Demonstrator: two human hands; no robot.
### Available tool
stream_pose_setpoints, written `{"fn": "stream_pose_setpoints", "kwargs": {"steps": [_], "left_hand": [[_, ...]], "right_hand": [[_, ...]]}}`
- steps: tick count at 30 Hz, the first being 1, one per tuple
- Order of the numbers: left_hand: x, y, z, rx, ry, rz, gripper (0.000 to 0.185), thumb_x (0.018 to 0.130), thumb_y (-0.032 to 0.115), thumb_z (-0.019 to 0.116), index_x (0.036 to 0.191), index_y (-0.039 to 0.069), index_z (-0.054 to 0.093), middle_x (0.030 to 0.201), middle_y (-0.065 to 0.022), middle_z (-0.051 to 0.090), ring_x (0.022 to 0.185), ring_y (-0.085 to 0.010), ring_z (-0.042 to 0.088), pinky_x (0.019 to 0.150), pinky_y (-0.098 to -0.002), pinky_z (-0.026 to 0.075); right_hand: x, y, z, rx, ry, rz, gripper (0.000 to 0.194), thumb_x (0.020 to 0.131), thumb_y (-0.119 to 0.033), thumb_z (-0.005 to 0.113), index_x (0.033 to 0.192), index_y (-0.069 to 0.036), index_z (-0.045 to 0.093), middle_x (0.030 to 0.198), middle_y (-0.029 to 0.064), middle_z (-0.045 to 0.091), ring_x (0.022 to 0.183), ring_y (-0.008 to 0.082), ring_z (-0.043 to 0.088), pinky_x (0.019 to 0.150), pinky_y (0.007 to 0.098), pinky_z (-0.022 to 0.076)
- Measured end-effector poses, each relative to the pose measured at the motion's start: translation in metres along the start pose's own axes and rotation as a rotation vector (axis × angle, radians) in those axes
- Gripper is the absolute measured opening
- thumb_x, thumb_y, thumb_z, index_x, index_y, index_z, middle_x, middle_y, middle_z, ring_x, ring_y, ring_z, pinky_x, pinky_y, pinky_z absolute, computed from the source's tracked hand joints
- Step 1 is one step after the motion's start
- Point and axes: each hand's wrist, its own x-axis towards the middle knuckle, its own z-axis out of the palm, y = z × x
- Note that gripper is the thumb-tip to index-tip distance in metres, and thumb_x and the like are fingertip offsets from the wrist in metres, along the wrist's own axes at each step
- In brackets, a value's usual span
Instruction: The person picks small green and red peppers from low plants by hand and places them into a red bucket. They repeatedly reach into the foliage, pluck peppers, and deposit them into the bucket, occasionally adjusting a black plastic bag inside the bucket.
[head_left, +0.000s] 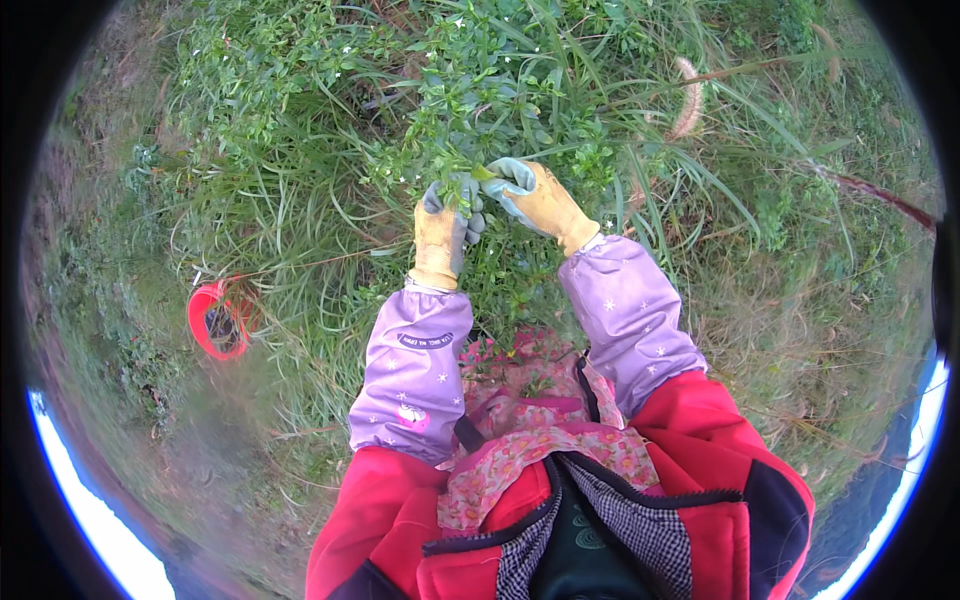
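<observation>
My left hand (441, 229), in a yellow knit work glove with a grey coating, is closed around a leafy green sprig (452, 196) of a bushy plant (472, 112) with small white flowers. Right beside it, my right hand (541, 201) wears a matching glove. Its thumb and forefinger pinch a small yellow-green piece (484, 173); I cannot tell whether it is a leaf or a fruit. The hands almost touch at the fingertips. Below them, a pink floral apron (517, 450) covers my front, and some loose green bits (537, 386) lie on it.
A red bucket (202, 319) stands in the grass on the left, with dark contents that are unclear. Long grass (300, 195) surrounds the plants. At the right, a fuzzy grass seed head (687, 97) and a reddish dry stalk (874, 191) reach across.
</observation>
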Motion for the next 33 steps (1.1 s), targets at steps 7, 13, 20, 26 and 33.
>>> {"fn": "stream_pose_setpoints", "kwargs": {"steps": [7,13,20,26,33], "left_hand": [[-0.004,-0.029,0.000,-1.223,-0.630,-0.317,0.022,0.100,0.026,0.043,0.108,0.009,0.055,0.076,0.0026,0.052,0.052,-0.0090,0.045,0.042,-0.0220,0.035],[-0.023,-0.021,-0.017,-0.893,-0.476,-0.150,0.019,0.096,0.027,0.052,0.106,0.011,0.056,0.090,-0.0016,0.057,0.063,-0.0116,0.053,0.048,-0.0232,0.040],[-0.033,0.002,-0.026,-0.665,-0.359,0.038,0.026,0.091,0.024,0.061,0.111,0.007,0.056,0.089,-0.0034,0.060,0.062,-0.0113,0.055,0.047,-0.0208,0.041],[-0.042,0.015,-0.020,-0.332,-0.176,0.056,0.030,0.093,0.026,0.059,0.115,0.007,0.055,0.086,-0.0018,0.058,0.062,-0.0102,0.052,0.047,-0.0219,0.038],[-0.052,0.027,-0.005,0.112,-0.096,0.036,0.033,0.086,0.020,0.064,0.114,0.004,0.058,0.074,-0.0028,0.062,0.057,-0.0075,0.055,0.046,-0.0204,0.041]], "right_hand": [[-0.022,0.018,0.026,0.746,0.093,0.108,0.025,0.093,-0.023,0.060,0.106,-0.001,0.064,0.094,-0.0021,0.064,0.083,0.0064,0.055,0.073,0.0246,0.0449],[-0.029,0.007,0.014,0.717,0.102,-0.083,0.029,0.091,-0.018,0.062,0.115,-0.001,0.062,0.103,-0.0002,0.064,0.092,0.0073,0.056,0.084,0.0249,0.0446],[-0.032,-0.007,0.012,0.533,0.125,-0.099,0.030,0.090,-0.018,0.062,0.116,-0.003,0.062,0.099,0.0004,0.066,0.085,0.0072,0.057,0.074,0.0244,0.0474],[-0.040,-0.003,0.016,0.345,0.133,0.197,0.021,0.091,-0.020,0.060,0.102,-0.002,0.064,0.083,-0.0008,0.063,0.073,0.0050,0.052,0.063,0.0229,0.0429],[-0.050,-0.004,0.017,0.429,0.147,0.082,0.018,0.089,-0.011,0.059,0.102,0.001,0.063,0.082,-0.0009,0.062,0.074,0.0052,0.050,0.065,0.0240,0.0446]]}}
